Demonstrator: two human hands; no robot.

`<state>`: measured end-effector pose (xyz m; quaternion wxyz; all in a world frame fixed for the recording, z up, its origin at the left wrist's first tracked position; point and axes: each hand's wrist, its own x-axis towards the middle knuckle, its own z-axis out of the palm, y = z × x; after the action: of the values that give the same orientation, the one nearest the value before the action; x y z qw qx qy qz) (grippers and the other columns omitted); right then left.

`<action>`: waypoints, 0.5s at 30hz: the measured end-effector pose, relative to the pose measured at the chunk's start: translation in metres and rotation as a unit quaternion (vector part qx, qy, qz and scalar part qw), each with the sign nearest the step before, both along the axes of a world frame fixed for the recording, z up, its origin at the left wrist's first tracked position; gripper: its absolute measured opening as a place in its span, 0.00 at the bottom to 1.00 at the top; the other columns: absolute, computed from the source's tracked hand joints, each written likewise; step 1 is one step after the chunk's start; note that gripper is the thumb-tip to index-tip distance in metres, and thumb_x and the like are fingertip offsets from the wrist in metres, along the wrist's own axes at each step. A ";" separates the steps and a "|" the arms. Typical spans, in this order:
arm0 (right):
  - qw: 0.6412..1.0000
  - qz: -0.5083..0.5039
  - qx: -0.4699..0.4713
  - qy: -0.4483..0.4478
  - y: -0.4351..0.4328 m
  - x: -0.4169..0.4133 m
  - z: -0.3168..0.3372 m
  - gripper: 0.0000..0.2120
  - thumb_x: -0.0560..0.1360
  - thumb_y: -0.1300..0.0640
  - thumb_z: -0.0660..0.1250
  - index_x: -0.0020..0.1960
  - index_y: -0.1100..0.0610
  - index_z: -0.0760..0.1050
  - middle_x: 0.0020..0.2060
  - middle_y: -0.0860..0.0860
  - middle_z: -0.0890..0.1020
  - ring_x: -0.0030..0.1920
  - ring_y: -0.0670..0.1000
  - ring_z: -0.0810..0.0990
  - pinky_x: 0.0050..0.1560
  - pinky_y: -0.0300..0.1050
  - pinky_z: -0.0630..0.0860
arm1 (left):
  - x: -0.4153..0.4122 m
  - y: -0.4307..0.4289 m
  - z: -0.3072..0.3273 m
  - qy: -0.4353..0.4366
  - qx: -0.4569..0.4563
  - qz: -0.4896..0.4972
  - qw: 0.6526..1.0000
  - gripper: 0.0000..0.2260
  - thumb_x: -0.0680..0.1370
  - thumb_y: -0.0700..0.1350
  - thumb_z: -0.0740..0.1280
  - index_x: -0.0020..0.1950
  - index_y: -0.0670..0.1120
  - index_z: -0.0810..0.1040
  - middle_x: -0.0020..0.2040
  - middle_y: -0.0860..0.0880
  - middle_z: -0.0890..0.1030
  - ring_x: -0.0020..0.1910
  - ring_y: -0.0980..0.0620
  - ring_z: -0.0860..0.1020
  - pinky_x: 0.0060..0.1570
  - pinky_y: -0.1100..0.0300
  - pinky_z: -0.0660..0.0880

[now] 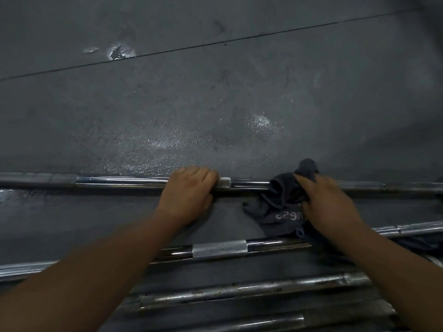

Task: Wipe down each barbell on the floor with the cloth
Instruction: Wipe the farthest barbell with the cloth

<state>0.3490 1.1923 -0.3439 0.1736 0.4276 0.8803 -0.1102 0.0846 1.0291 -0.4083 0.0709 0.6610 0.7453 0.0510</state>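
Observation:
Several chrome barbells lie side by side on the dark floor. The farthest barbell runs across the whole view. My left hand grips its shaft, fingers curled over the far side, next to a knurled patch. To the right, my right hand holds a dark grey cloth bunched around the same bar; a loose end with pale lettering hangs toward me. A second barbell with a knurled centre lies closer, partly under my right forearm.
Two more bars lie nearest me at the bottom. Beyond the far bar the grey rubber floor shows wet speckled patches and a thin seam line running diagonally.

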 end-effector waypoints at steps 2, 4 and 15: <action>0.999 -0.029 0.039 -0.016 -0.002 0.006 -0.008 0.33 0.69 0.58 0.71 0.72 0.51 0.67 0.64 0.57 0.74 0.61 0.62 0.70 0.51 0.56 0.77 | 0.001 0.001 -0.002 0.004 0.012 0.009 1.000 0.12 0.67 0.49 0.69 0.49 0.49 0.76 0.43 0.50 0.79 0.40 0.47 0.76 0.41 0.53 0.70; 0.995 -0.048 0.076 -0.031 -0.017 -0.016 -0.021 0.33 0.63 0.52 0.74 0.67 0.52 0.71 0.61 0.58 0.76 0.62 0.63 0.71 0.56 0.58 0.75 | 0.003 0.002 -0.003 0.005 0.026 0.014 1.000 0.11 0.67 0.50 0.69 0.47 0.49 0.75 0.42 0.50 0.79 0.40 0.46 0.76 0.40 0.53 0.69; 0.996 -0.001 0.080 -0.036 0.017 0.000 -0.014 0.24 0.65 0.59 0.70 0.62 0.51 0.76 0.48 0.59 0.80 0.47 0.63 0.79 0.48 0.55 0.77 | 0.002 0.009 -0.005 0.002 0.027 0.028 0.999 0.15 0.63 0.52 0.75 0.41 0.49 0.73 0.37 0.50 0.79 0.35 0.46 0.78 0.34 0.56 0.70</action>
<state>0.3495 1.2095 -0.3577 0.1702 0.4450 0.8789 -0.0241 0.0862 1.0380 -0.4137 0.0500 0.6416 0.7620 0.0715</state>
